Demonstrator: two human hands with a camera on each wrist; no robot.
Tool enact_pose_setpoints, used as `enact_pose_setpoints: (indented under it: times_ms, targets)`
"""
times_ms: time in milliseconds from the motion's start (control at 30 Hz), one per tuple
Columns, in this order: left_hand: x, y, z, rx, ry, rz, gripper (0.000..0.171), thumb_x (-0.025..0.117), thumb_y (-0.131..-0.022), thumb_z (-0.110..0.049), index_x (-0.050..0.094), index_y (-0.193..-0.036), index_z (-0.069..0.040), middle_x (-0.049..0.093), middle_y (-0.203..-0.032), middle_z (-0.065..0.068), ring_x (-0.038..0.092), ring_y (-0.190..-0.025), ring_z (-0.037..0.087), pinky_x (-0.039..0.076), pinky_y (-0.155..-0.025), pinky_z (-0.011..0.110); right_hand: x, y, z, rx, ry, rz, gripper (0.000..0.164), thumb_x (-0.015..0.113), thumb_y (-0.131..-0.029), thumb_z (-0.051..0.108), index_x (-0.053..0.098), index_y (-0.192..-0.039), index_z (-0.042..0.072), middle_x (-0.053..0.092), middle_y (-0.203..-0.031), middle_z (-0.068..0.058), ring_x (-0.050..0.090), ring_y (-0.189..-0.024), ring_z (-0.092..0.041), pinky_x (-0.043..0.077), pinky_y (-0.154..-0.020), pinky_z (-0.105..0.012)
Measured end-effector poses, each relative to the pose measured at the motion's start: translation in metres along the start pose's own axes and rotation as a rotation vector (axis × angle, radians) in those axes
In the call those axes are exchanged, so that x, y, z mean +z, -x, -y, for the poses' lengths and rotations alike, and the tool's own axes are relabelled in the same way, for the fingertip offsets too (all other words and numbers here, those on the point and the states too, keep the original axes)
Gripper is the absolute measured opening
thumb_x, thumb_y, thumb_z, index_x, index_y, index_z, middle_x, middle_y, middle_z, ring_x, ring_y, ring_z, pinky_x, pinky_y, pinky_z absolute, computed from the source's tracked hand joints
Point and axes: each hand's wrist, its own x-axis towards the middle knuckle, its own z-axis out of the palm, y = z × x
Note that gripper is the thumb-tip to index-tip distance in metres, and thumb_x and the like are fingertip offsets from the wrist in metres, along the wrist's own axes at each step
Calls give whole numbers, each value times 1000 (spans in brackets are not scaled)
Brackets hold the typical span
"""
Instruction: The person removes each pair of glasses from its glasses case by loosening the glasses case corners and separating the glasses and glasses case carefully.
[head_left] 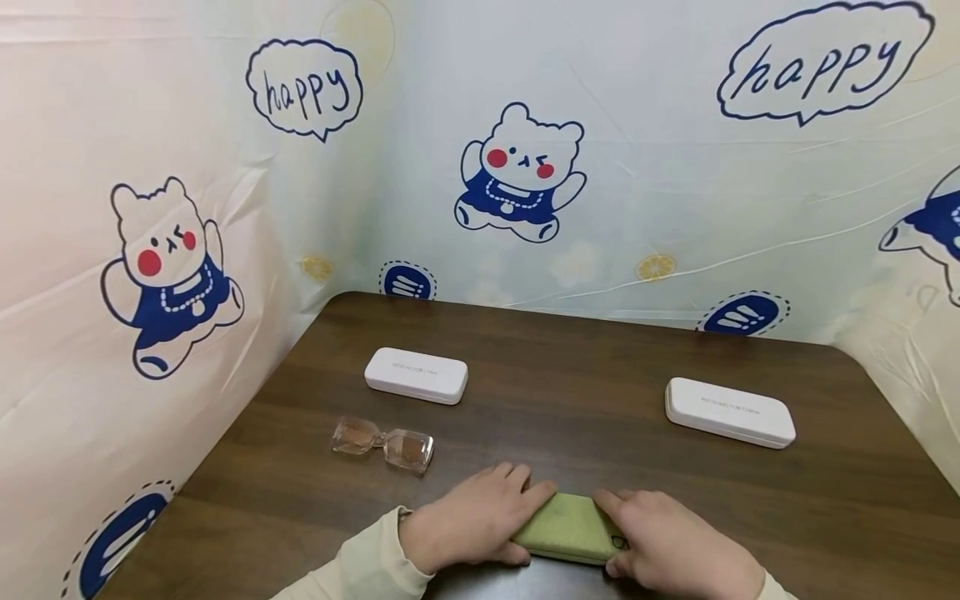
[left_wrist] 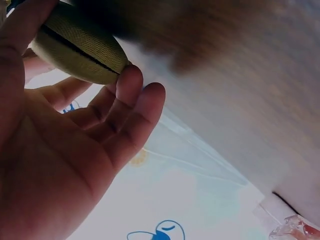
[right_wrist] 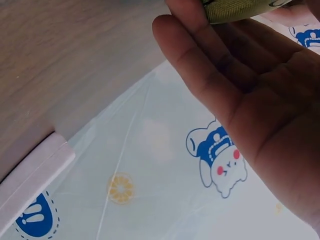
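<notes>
A green glasses case [head_left: 567,527], closed, is between both hands near the front edge of the table in the head view. My left hand [head_left: 472,518] grips its left end, thumb on the near side and fingers on the far side. At the other end, my right hand [head_left: 671,537] holds it the same way, beside a small dark glasses mark. The left wrist view shows the dark seam of the case [left_wrist: 82,47] between thumb and fingers. In the right wrist view only a strip of the case [right_wrist: 245,9] appears above the hand [right_wrist: 270,100].
Clear-framed sunglasses [head_left: 384,444] with brownish lenses lie left of the hands on the dark wooden table [head_left: 555,400]. Two white glasses cases stand farther back, one on the left [head_left: 416,376] and one on the right [head_left: 729,412]. A printed cloth [head_left: 637,167] hangs around the table.
</notes>
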Motion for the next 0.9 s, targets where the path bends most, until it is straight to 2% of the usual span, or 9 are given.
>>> enact_pose_setpoints:
  times_ms: [233,300,400,467,533,633,767,900]
  targets:
    - [-2,-1,6,-3,104,-8,85,83,-75,-58,49,-139,-15,52,-99,-3,50,-87,8,47,-76,23,-5,-1,-8,22,-82,68,67,80,-85,39,59,-135,0,66,-99,6,54,-80,-5,48,-70,-35]
    - [-1,-1,7,-32,159,9,90,83,-72,-59,48,-142,-14,54,-103,-3,51,-88,8,48,-77,23,-7,-2,-10,22,-121,82,70,79,-85,38,57,-137,-4,67,-104,3,53,-81,-4,48,-69,-33]
    - [-1,-1,9,-124,257,45,98,85,-67,-60,46,-143,-12,57,-109,-2,55,-90,9,50,-77,26,-8,-1,-13,12,-132,83,71,79,-86,39,57,-138,-4,67,-103,5,51,-79,-4,46,-70,-32]
    - [0,-1,10,-205,297,70,95,86,-64,-62,49,-136,-13,59,-105,-3,58,-86,9,51,-72,29,-8,0,-14,1,-126,78,70,78,-86,40,58,-137,-4,66,-100,7,51,-78,-4,46,-71,-33]
    - [-1,0,10,-278,312,92,86,86,-60,-64,53,-122,-15,61,-92,-5,58,-75,9,51,-64,32,-8,0,-16,-5,-122,80,70,78,-87,41,58,-138,-3,67,-99,8,51,-79,-4,46,-72,-34]
    - [0,1,9,-350,295,134,74,85,-58,-68,51,-101,-18,55,-72,-8,54,-61,11,47,-55,35,-9,0,-17,-14,-139,84,70,77,-87,41,58,-138,-4,64,-92,12,50,-77,-4,46,-71,-32]
    - [-1,0,9,-398,270,189,70,83,-58,-72,52,-89,-18,53,-66,-6,54,-58,14,46,-52,37,-10,-1,-17,-22,-171,88,70,77,-87,40,58,-138,-3,54,-77,18,47,-72,-5,42,-68,-29]
    - [-2,0,8,-432,247,238,63,80,-60,-75,56,-75,-19,54,-63,-6,53,-56,13,46,-52,36,-12,-2,-18,-22,-214,98,69,77,-88,38,57,-140,-3,42,-68,19,43,-67,-4,40,-66,-27]
